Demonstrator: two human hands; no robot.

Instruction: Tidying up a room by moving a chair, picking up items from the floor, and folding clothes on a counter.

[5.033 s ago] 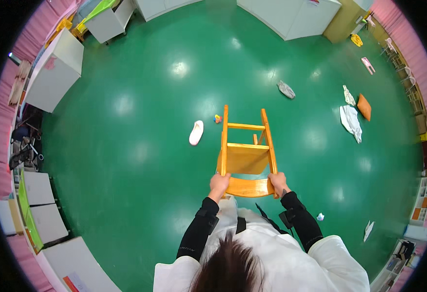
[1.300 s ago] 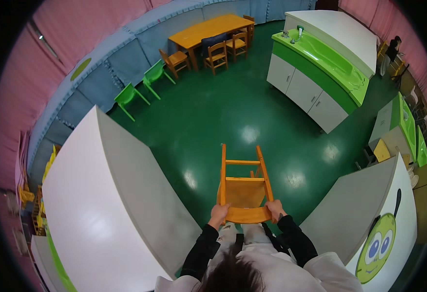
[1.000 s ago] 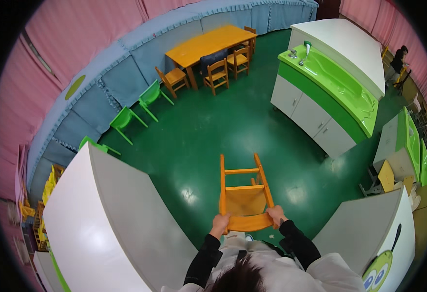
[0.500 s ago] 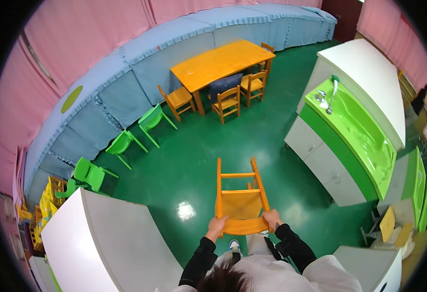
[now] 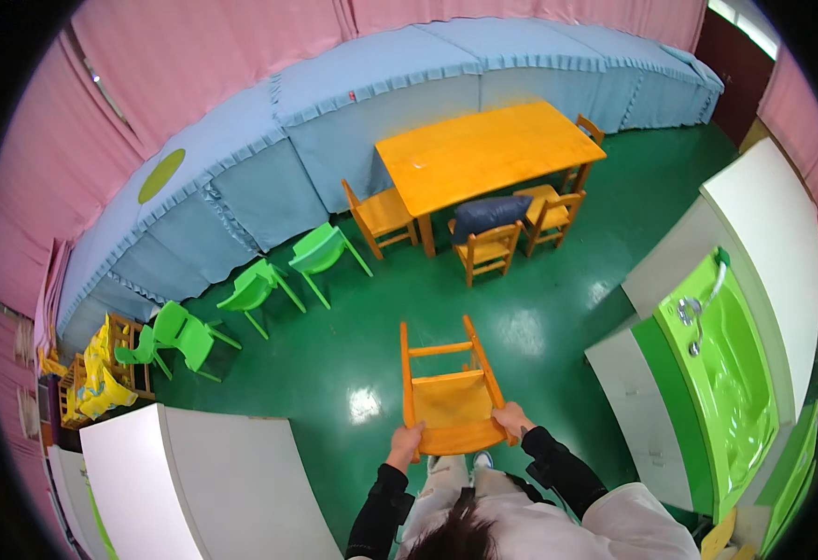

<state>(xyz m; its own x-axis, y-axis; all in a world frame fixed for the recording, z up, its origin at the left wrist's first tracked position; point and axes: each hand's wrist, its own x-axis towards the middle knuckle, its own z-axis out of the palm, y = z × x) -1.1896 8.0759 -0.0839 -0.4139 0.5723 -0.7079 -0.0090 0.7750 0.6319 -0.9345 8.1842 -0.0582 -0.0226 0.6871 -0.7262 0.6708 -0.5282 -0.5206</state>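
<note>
In front of my body I carry a small wooden chair point(image 5: 449, 403), tilted so that its legs point away from me. My left hand point(image 5: 406, 442) is closed on the left side of the chair near its backrest. On the right side, my right hand point(image 5: 513, 420) grips it the same way. The chair's curved top rail is closest to me, with my shoes partly visible beneath it.
Ahead stands an orange table point(image 5: 488, 154) with several wooden chairs; a dark blue cushion point(image 5: 490, 217) lies on one. Green plastic chairs point(image 5: 319, 250) line the left side. A white cabinet point(image 5: 231, 476) is at near left; a green basin unit point(image 5: 721, 373) stands right.
The room has shifted in view as I step forward and turn left: the table and basin unit now appear farther right and lower. Both hands keep their hold on the chair.
</note>
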